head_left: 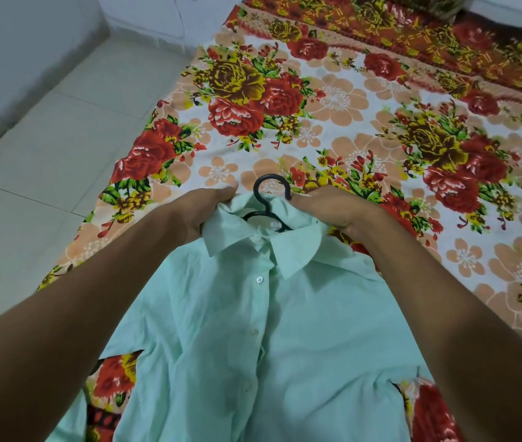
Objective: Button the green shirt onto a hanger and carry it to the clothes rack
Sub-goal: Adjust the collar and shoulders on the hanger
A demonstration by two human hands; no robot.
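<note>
Floral bedsheet (342,100) beneath green shirt (262,330); hanger (269,199) hook beyond collar, between left hand (195,215) and right hand (333,215) (both gripping shoulders), shirt length toward wearer

You see the shirt (253,346) in a plain pale mint green, with small white buttons (259,280) down its front; the hanger (267,199) poking from its collar is black; the bedsheet (349,116) under it is white, printed with red and yellow roses, green leaves and peach blossoms; the floor tiles (46,138) beside it are off-white.
</note>
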